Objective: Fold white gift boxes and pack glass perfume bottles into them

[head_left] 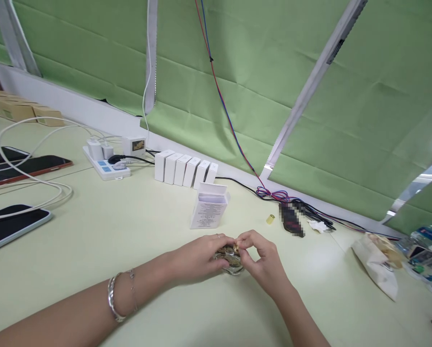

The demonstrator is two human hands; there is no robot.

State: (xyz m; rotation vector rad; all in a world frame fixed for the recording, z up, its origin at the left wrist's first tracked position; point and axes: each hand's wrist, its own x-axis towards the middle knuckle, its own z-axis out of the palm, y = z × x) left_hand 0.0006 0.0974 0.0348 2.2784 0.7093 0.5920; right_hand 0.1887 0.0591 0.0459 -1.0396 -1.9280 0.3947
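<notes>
A clear glass bottle (233, 262), which looks like a perfume bottle, lies or stands low on the table; its exact tilt is hard to tell. My left hand (201, 255) is closed around its left side, thumb along the front. At the bottle's gold top (236, 247), the thumb and forefinger of my right hand (261, 258) are pinched together. Just behind the bottle stands an open white carton (208, 214) with its flap up and small print on its front. A small gold cap (270, 219) lies on the table to the right.
Several white boxes (179, 168) stand in a row at the back. To the left are a power strip (105, 164), white cables and phones (17, 224). Black cables (311, 214) run along the wall, and a cloth bag (376, 270) and plastic bottles (428, 236) are at right.
</notes>
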